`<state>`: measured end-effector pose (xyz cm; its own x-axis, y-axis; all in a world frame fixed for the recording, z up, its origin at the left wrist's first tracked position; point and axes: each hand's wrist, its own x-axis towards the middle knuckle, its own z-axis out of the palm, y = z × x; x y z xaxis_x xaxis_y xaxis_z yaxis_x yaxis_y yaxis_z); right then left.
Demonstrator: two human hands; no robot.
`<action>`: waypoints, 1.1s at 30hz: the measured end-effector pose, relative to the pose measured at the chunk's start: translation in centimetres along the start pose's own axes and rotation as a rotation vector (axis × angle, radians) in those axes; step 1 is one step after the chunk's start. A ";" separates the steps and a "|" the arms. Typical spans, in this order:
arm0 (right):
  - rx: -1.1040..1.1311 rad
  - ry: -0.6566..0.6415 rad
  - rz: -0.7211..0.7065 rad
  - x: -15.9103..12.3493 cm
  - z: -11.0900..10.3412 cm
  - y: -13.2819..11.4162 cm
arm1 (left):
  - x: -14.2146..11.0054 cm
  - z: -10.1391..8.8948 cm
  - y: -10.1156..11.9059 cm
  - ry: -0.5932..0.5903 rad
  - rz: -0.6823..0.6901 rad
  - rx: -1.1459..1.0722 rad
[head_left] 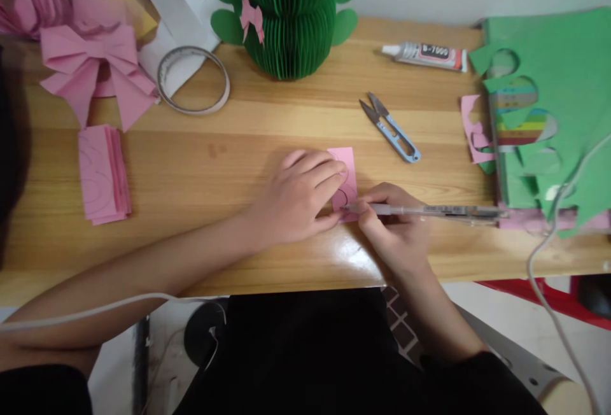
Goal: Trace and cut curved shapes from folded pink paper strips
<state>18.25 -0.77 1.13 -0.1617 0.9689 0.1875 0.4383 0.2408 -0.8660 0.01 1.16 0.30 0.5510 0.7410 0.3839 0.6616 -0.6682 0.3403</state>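
A small pink paper (347, 167) lies on the wooden table (238, 167) near its front edge. My left hand (300, 195) rests flat on the paper's left part, fingers stretched out, pinning it down. My right hand (391, 227) is closed round a clear pen (429, 211), whose tip touches the paper's lower edge beside a dark curved line drawn there. The pen's barrel points off to the right.
Blue thread snips (391, 127) lie behind the hands. A glue tube (429, 56), a green honeycomb paper cactus (286, 14), a tape ring (193, 79), a pink paper bow (95, 71), a stack of pink papers (102, 173) and green cut sheets (554, 103) surround the work area.
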 end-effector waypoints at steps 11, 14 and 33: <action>0.045 -0.054 0.041 0.0 0.1 0.0 | -0.1 0.2 -0.2 -0.020 -0.011 -0.002; 0.035 -0.061 0.056 0.0 0.0 -0.2 | -0.1 0.2 -0.1 -0.024 -0.009 -0.003; -0.029 0.057 0.081 0.1 0.5 0.4 | 0.0 0.3 -0.1 -0.010 -0.013 -0.028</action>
<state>17.98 -0.64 0.61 -0.0750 0.9867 0.1445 0.4738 0.1628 -0.8654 0.06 1.22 0.04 0.5476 0.7500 0.3710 0.6544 -0.6602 0.3687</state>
